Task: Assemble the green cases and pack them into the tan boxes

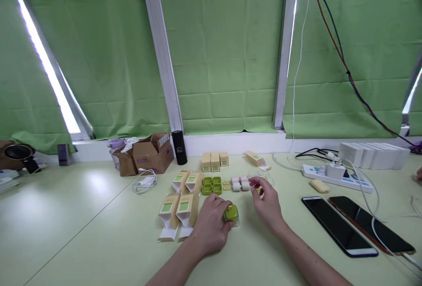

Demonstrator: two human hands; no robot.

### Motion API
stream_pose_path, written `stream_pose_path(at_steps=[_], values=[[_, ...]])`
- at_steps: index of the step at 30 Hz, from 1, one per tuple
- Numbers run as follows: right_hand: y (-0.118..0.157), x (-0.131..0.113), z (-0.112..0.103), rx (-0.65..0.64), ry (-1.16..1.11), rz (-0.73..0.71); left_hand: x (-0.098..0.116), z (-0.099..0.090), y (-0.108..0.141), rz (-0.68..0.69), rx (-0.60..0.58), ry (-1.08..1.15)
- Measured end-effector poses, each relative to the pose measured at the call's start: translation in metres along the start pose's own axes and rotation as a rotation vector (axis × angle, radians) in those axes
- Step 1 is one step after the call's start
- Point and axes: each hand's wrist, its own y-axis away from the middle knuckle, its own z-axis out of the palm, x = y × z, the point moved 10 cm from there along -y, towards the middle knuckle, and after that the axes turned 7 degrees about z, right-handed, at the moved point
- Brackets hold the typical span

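My left hand (213, 221) is closed round a small clear container with a green lid (231, 212) and a small yellow piece on top. My right hand (267, 201) is beside a cluster of white square pieces (236, 186), its curled thumb and forefinger slightly apart. Clear round parts (262, 175) lie partly hidden behind that hand, with a bit of yellow showing near its fingers. Between the hands' far sides sit green square cups (207, 188) in a two-by-two group and tiny yellow pieces (226, 185). Opened small cartons (169, 207) stand left of my left hand.
Closed small cartons (215, 161) stand at the back, with one carton tipped over (254, 158). To the right are two phones (339, 226), a power strip (339, 178) with cables, and white boxes (374, 155). A brown box (153, 153) and black bottle (179, 147) stand back left.
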Motion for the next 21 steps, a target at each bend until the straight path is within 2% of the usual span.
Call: stream_pose_path(at_steps=[2,4,9,13,21], values=[[-0.011,0.006,-0.003,0.025,0.095,-0.016,0.0,0.0,-0.001,0.004,-0.004,-0.004],[-0.026,0.019,-0.005,0.032,0.257,0.02,0.0,0.0,-0.001,0.0,-0.01,0.0],[-0.071,0.042,-0.018,0.054,0.471,0.072,-0.002,-0.001,-0.002,-0.045,-0.037,0.013],[-0.102,0.058,-0.026,0.009,0.63,0.108,-0.002,-0.001,-0.001,-0.082,-0.069,0.015],[-0.132,0.112,-0.046,-0.077,0.844,0.288,0.005,-0.021,0.0,-0.017,0.083,0.047]])
